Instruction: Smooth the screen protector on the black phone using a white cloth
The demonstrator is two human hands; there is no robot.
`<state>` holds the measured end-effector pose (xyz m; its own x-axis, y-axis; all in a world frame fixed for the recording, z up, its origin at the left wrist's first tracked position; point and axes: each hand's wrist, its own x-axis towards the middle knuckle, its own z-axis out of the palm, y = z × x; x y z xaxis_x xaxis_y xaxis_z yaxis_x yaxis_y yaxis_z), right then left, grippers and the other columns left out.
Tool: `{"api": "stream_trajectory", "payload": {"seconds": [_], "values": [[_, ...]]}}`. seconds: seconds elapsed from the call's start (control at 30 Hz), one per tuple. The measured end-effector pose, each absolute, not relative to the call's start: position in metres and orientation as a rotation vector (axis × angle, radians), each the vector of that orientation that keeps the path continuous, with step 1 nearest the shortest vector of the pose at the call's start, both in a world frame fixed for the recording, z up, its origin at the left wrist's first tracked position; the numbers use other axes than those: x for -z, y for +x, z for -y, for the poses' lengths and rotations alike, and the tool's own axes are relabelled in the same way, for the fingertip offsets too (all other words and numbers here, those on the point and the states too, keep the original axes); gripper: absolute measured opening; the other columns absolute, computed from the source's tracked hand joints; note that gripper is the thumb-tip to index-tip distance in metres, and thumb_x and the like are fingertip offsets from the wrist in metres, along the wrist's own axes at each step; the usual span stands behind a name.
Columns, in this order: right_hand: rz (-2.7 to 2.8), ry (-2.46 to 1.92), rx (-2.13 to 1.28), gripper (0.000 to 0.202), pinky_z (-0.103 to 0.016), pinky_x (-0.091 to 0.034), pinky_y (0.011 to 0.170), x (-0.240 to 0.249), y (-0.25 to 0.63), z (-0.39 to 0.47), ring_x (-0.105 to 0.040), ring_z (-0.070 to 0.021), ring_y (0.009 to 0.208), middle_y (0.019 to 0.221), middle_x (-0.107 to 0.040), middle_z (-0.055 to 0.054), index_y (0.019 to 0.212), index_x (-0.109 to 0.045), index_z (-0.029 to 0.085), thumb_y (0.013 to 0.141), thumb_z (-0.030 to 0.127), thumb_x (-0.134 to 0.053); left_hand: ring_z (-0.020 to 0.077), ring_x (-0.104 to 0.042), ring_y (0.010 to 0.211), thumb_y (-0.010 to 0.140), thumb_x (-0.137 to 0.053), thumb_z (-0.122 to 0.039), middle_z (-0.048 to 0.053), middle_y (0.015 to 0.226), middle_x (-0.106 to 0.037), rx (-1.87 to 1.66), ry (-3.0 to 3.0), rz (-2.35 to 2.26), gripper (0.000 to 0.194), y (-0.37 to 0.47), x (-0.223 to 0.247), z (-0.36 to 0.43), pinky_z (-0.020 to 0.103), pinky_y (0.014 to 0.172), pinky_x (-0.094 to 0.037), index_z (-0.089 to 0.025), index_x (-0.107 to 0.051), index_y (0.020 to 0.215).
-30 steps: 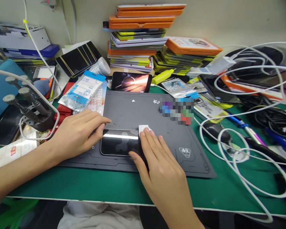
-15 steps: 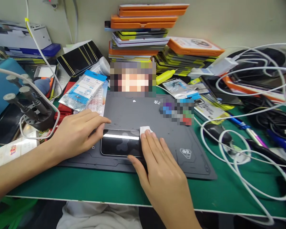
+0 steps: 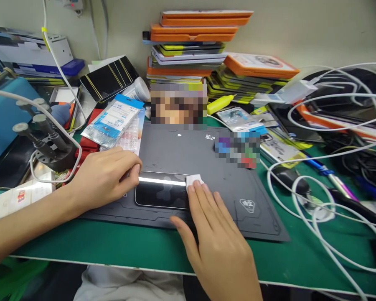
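Observation:
A dark phone (image 3: 161, 192) with a glossy screen lies flat on the grey work mat (image 3: 188, 146). Smudge-like patches show on its screen beside a bright reflection. At the phone's upper left end is my left hand (image 3: 113, 177), its fingers curled in and thumb against the index finger, with nothing seen between them. My right hand (image 3: 213, 234) lies over the phone's right end, its fingers together on a small white wipe (image 3: 194, 179) and its thumb held apart near the lower edge. The fingers cover most of the wipe.
Screwdrivers in a round holder (image 3: 54, 152) stand at left, near a blue-and-white packet (image 3: 114, 119). Orange and yellow-black boxes (image 3: 192, 33) are stacked behind the mat, a yellow tool (image 3: 221, 104) before them. White cables (image 3: 313, 225) loop across the right side.
My left index finger, stretched out before, has curled in towards the thumb. My right hand stays on the wipe at the phone's right end, its thumb now off the phone's edge. The view has shifted slightly.

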<state>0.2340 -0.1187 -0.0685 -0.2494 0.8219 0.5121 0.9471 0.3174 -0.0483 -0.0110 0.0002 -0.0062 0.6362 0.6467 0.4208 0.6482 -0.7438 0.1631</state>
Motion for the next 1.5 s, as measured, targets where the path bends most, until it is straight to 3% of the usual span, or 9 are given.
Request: {"api": "stream_trajectory", "payload": {"seconds": [0.17, 0.37, 0.47, 0.77, 1.03, 1.3, 1.5], "values": [[2.124, -1.600, 0.357, 0.067, -0.051, -0.048, 0.124, 0.067, 0.233, 0.094, -0.059, -0.0350, 0.146, 0.158, -0.058, -0.023, 0.153, -0.054, -0.003, 0.113, 0.051, -0.046, 0.0178, -0.072, 0.080, 0.106, -0.047, -0.021, 0.001, 0.087, -0.076, 0.706, -2.850, 1.126, 0.026, -0.011, 0.005, -0.002, 0.030, 0.071, -0.049, -0.019, -0.069, 0.092], [2.129, -1.552, 0.324, 0.067, -0.041, -0.032, 0.134, 0.066, 0.235, 0.129, -0.051, -0.0300, 0.154, 0.162, -0.054, -0.022, 0.156, -0.051, -0.003, 0.113, 0.049, -0.048, 0.0171, -0.071, 0.078, 0.105, -0.048, -0.019, 0.000, 0.085, -0.075, 0.703, -2.850, 1.122, 0.024, -0.012, 0.006, -0.002, 0.030, 0.071, -0.048, -0.019, -0.068, 0.091], [2.155, -1.522, 0.287, 0.064, -0.039, -0.030, 0.135, 0.065, 0.238, 0.139, -0.048, -0.0273, 0.156, 0.162, -0.055, -0.021, 0.158, -0.049, -0.002, 0.113, 0.044, -0.050, 0.0168, -0.071, 0.078, 0.105, -0.048, -0.019, 0.000, 0.085, -0.075, 0.693, -2.854, 1.133, 0.023, -0.012, 0.006, -0.001, 0.029, 0.072, -0.048, -0.020, -0.067, 0.092], [2.091, -1.613, 0.326, 0.069, -0.049, -0.048, 0.125, 0.065, 0.230, 0.103, -0.057, -0.0333, 0.149, 0.160, -0.056, -0.022, 0.156, -0.051, -0.002, 0.112, 0.052, -0.049, 0.0181, -0.072, 0.078, 0.107, -0.046, -0.023, 0.001, 0.087, -0.076, 0.667, -2.856, 1.125, 0.027, -0.012, 0.003, -0.002, 0.031, 0.071, -0.049, -0.020, -0.068, 0.092], [2.138, -1.558, 0.339, 0.069, -0.044, -0.036, 0.133, 0.066, 0.235, 0.139, -0.052, -0.0310, 0.153, 0.162, -0.054, -0.023, 0.156, -0.050, -0.004, 0.112, 0.050, -0.052, 0.0183, -0.072, 0.080, 0.106, -0.047, -0.021, 0.001, 0.085, -0.075, 0.662, -2.868, 1.137, 0.026, -0.012, 0.004, -0.002, 0.030, 0.073, -0.049, -0.019, -0.068, 0.092], [2.099, -1.597, 0.303, 0.067, -0.051, -0.049, 0.125, 0.064, 0.233, 0.100, -0.057, -0.0332, 0.149, 0.160, -0.056, -0.022, 0.155, -0.052, 0.000, 0.112, 0.051, -0.051, 0.0181, -0.072, 0.078, 0.107, -0.046, -0.021, 0.001, 0.087, -0.076, 0.659, -2.869, 1.129, 0.027, -0.013, 0.002, -0.003, 0.031, 0.072, -0.049, -0.019, -0.068, 0.092], [2.079, -1.568, 0.300, 0.068, -0.044, -0.039, 0.132, 0.066, 0.232, 0.124, -0.052, -0.0304, 0.153, 0.162, -0.055, -0.022, 0.156, -0.050, -0.002, 0.112, 0.049, -0.051, 0.0182, -0.071, 0.078, 0.107, -0.047, -0.021, 0.001, 0.086, -0.075, 0.658, -2.866, 1.111, 0.025, -0.012, 0.004, -0.003, 0.031, 0.072, -0.049, -0.019, -0.068, 0.092]]}}
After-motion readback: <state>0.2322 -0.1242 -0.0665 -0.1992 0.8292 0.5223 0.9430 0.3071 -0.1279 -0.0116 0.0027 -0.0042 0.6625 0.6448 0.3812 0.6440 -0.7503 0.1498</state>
